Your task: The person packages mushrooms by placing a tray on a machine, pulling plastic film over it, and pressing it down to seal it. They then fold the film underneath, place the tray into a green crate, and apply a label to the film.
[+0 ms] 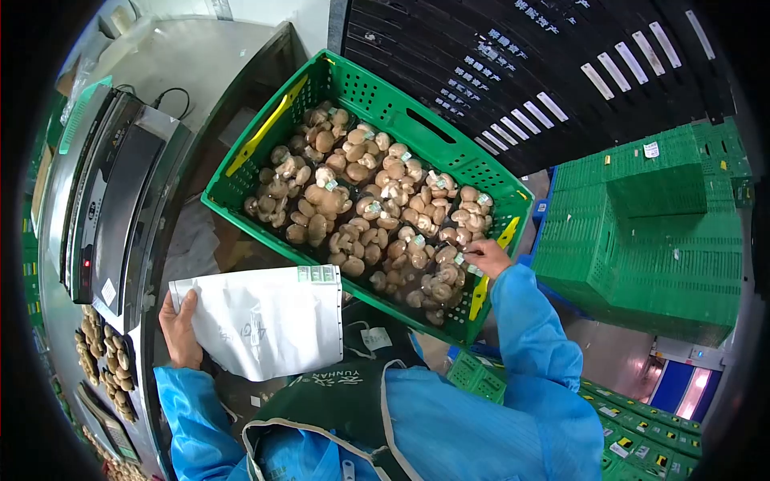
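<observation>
My left hand (181, 330) grips the left edge of a white sheet (261, 329), its thumb on top. A few green-and-white stickers (319, 274) sit at the sheet's upper right corner, and faint handwriting shows across its middle. My right hand (489, 258) reaches over the right end of a green crate (265, 232), fingertips pinched at a small green-and-white sticker (459, 258) on a pack of mushrooms. Inside the crate lie several clear-wrapped packs of brown mushrooms (357, 160), many bearing similar stickers.
To the left, a black-and-silver wrapping machine (120, 200) stands on a metal table, with mushrooms (120, 373) near it. Stacked green crates (666, 256) stand at the right. A black slatted panel (513, 72) rises behind the crate. More green crates (642, 437) are at lower right.
</observation>
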A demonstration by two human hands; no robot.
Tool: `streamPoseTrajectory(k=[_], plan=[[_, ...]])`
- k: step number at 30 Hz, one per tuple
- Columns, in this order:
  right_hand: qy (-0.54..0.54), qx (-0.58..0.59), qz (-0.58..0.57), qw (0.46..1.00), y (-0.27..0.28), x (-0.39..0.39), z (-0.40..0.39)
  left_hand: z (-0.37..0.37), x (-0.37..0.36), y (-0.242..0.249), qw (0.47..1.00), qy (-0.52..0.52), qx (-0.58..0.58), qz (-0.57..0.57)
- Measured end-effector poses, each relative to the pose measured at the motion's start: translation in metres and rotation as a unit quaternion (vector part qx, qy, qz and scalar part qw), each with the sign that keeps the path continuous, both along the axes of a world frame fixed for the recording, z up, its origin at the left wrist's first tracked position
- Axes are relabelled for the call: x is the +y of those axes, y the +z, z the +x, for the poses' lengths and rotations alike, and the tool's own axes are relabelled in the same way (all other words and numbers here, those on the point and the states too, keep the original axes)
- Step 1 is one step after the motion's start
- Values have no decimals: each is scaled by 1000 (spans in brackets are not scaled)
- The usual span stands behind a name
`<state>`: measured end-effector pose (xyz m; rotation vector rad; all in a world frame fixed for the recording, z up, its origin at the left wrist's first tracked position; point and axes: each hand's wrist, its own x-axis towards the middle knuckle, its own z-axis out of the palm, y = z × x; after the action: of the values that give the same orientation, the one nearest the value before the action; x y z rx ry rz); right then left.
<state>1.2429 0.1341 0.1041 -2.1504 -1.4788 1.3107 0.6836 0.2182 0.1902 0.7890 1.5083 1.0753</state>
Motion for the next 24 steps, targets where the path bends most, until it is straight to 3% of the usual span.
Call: streamPoseTrajectory(k=[2,4,8,11,12,14,16,18,22,24], plan=[[-16,-37,-66,997,-17,-2,10,0,1,1,1000,1,-2,-3],[15,-154,-150,977,-32,0,13,-2,2,1,1000,-5,0,-6],[85,-263,-144,950,-62,-7,10,-9,1,0,1000,-10,13,-10],[56,-299,-58,951,-37,5,4,-9,-1,5,1000,8,-9,1],[5,-231,-51,971,-23,19,-3,-12,-2,5,1000,11,1,11],[5,0,21,1000,-6,44,-21,-13,-2,12,999,17,31,18],[-42,200,59,977,40,76,-91,-8,1,24,998,1,56,26],[-22,364,33,931,91,102,-170,0,3,38,995,-23,80,52],[175,467,59,865,144,138,-296,7,7,51,993,-63,59,81],[270,373,138,877,162,151,-335,10,8,64,992,-78,50,87]])
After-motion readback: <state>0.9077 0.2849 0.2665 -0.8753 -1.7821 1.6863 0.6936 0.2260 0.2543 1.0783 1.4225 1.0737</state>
